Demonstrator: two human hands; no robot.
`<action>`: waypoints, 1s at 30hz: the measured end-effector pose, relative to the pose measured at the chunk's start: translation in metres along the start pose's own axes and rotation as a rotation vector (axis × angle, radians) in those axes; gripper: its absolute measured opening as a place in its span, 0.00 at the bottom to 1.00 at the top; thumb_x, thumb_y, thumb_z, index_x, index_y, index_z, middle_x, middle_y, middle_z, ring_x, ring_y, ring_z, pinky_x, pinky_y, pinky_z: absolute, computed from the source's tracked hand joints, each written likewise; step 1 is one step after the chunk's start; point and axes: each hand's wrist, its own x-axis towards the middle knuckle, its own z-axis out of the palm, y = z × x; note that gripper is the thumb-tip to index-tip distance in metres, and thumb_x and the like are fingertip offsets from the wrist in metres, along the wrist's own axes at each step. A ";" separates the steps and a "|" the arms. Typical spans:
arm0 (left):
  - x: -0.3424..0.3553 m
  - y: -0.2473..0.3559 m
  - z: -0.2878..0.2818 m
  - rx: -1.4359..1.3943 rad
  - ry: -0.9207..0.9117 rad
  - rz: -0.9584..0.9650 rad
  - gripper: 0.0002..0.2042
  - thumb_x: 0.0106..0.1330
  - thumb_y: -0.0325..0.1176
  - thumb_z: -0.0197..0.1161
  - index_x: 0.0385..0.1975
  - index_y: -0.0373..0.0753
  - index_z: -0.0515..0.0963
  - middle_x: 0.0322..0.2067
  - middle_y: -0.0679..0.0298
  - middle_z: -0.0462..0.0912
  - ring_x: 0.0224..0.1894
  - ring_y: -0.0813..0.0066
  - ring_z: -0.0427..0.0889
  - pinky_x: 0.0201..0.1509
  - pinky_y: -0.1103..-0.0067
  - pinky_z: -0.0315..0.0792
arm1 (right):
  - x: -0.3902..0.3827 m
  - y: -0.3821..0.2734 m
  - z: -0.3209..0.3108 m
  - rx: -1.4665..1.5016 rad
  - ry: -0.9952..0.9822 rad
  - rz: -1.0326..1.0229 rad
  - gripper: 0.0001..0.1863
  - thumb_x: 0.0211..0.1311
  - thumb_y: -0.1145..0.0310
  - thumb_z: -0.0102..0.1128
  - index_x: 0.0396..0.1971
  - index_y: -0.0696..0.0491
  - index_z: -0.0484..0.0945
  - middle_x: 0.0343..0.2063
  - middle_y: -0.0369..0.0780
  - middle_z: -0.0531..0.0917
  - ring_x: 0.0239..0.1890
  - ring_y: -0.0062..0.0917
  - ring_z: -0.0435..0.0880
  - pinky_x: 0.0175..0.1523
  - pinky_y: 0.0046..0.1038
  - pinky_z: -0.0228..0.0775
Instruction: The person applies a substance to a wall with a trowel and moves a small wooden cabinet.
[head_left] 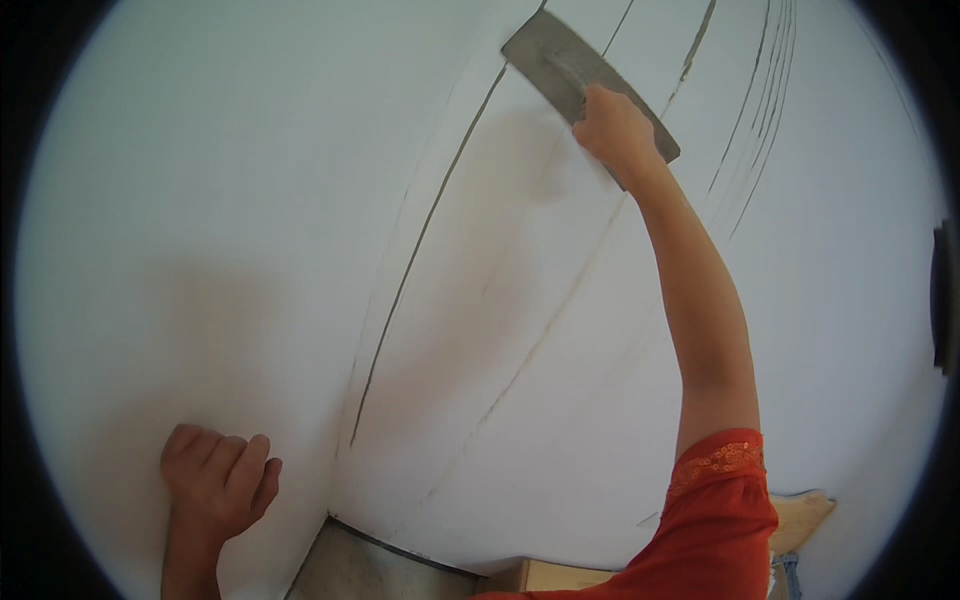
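My right hand [618, 132] is wrapped round the handle of a grey plastering trowel [542, 62], a wide rectangular blade. The trowel is up high against the white wall [590, 340], tilted, its left end higher than its right. Dark grey streaks [430, 222] run down the wall beside and below the blade, and fainter pale lines continue lower. Low on the left, my left hand [218, 478] is raised in a loose fist near the other white surface. Nothing shows in its curled fingers, though the palm side is partly hidden.
A corner line separates the two white surfaces. At the bottom lies a grey floor patch [375, 572] with a dark edge. Light wooden pieces [560, 576] stand beside it, and another [800, 520] is behind my red sleeve. A dark object [942, 298] juts in at the right edge.
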 end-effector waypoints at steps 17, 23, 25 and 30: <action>-0.003 0.005 0.000 -0.017 -0.002 -0.012 0.09 0.39 0.29 0.61 0.22 0.40 0.71 0.13 0.69 0.66 0.15 0.74 0.64 0.22 0.78 0.57 | -0.049 -0.014 0.027 0.045 -0.113 -0.231 0.06 0.43 0.75 0.49 0.25 0.58 0.70 0.25 0.48 0.77 0.33 0.43 0.76 0.35 0.41 0.68; -0.011 0.003 0.001 -0.018 -0.028 -0.029 0.10 0.37 0.29 0.62 0.22 0.40 0.71 0.13 0.69 0.66 0.15 0.74 0.64 0.21 0.78 0.57 | -0.025 -0.009 0.012 0.049 0.051 -0.095 0.06 0.43 0.74 0.50 0.24 0.57 0.69 0.25 0.48 0.77 0.31 0.43 0.76 0.34 0.42 0.67; -0.007 0.000 0.000 -0.016 -0.037 -0.022 0.10 0.37 0.28 0.62 0.22 0.40 0.71 0.14 0.69 0.66 0.15 0.74 0.64 0.21 0.78 0.57 | -0.033 -0.011 0.018 0.042 0.007 -0.100 0.05 0.43 0.75 0.50 0.23 0.57 0.69 0.23 0.48 0.77 0.30 0.44 0.76 0.33 0.42 0.67; -0.006 0.000 -0.003 -0.024 -0.085 -0.033 0.11 0.40 0.28 0.62 0.26 0.39 0.71 0.17 0.68 0.69 0.16 0.71 0.66 0.24 0.76 0.59 | -0.089 -0.021 0.048 0.072 -0.043 -0.228 0.04 0.42 0.77 0.50 0.21 0.57 0.67 0.19 0.48 0.76 0.26 0.45 0.76 0.29 0.43 0.66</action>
